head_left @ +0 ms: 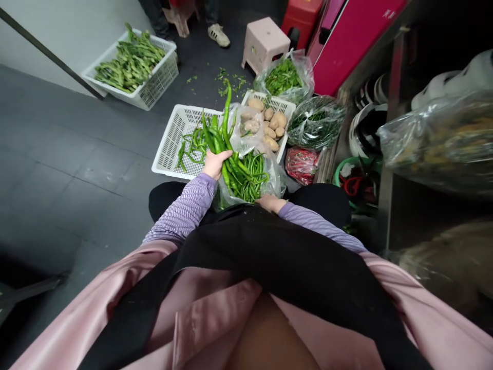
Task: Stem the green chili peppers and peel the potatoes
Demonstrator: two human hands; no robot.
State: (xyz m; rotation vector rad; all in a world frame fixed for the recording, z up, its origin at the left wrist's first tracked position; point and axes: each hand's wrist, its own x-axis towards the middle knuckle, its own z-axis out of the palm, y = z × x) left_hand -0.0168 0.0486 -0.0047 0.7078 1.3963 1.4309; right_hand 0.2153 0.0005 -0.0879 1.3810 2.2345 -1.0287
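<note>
My left hand (pixel 215 163) is closed around a bunch of long green chili peppers (pixel 223 132), thumb across them, tips pointing up and away. Below it, a clear plastic bag (pixel 275 177) holds more green chili peppers (pixel 250 177) close to my lap. At the near right edge of that bag, my right hand (pixel 271 203) is closed on the plastic, its fingertips partly hidden. To the left stands a white plastic basket (pixel 164 149) with some green chili peppers (pixel 194 146) lying in its bottom, just beyond my left hand.
Potatoes (pixel 278 122) fill a second white basket (pixel 287 105). Bagged leafy greens (pixel 285 77), dark greens (pixel 318 121) and red chilies (pixel 302 164) lie to the right, near a metal shelf (pixel 387 205). A crate of green stalks (pixel 154 95), a stool (pixel 265 38) and a person's shoe (pixel 219 36) are farther off.
</note>
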